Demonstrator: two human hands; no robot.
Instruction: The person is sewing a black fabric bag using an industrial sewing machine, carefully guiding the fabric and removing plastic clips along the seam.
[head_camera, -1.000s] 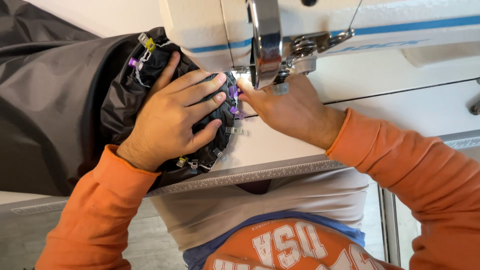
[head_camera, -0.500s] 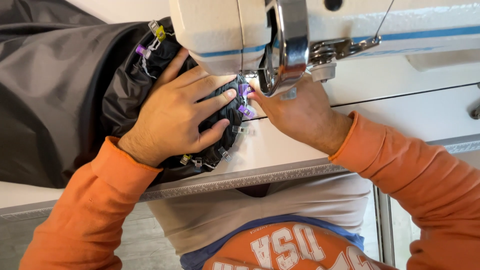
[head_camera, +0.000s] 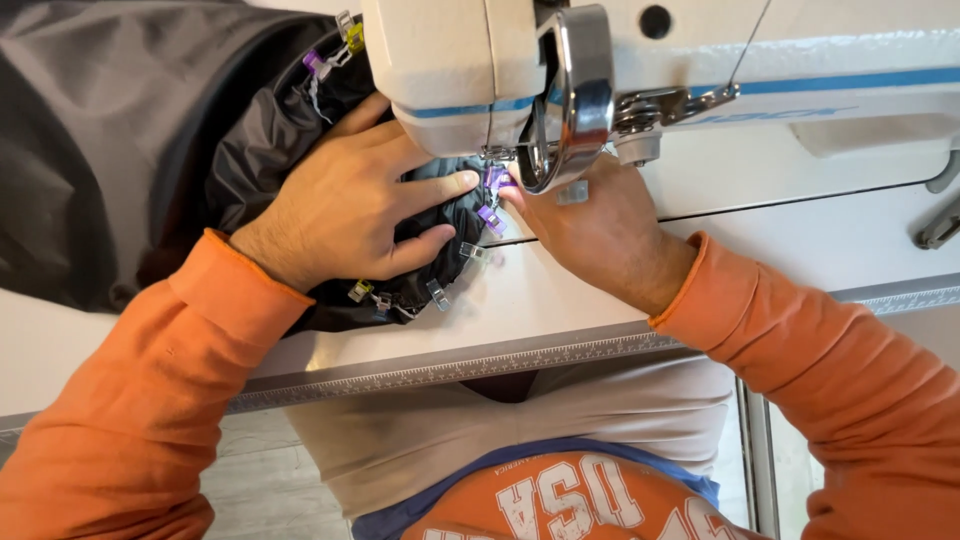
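Observation:
Dark grey-black fabric (head_camera: 120, 140) lies over the left of a white sewing table (head_camera: 560, 300), its curved edge held by several small coloured clips (head_camera: 490, 218). My left hand (head_camera: 350, 205) presses flat on the fabric, fingers spread toward the needle. At the fabric edge under the white sewing machine head (head_camera: 470, 70), my right hand (head_camera: 600, 225) has its fingertips by a purple clip; the machine hides part of the fingers. The needle area sits behind a shiny metal guard (head_camera: 575, 100).
The machine's arm (head_camera: 800, 70) runs across the top right. A ruler strip (head_camera: 480, 365) lines the table's front edge. A metal lever (head_camera: 940, 225) is at the far right. My orange sleeves and shirt fill the bottom.
The view has shifted so the machine head sits lower and closer. Both hands keep their places on the fabric, with the right fingertips staying at the clipped edge under the needle.

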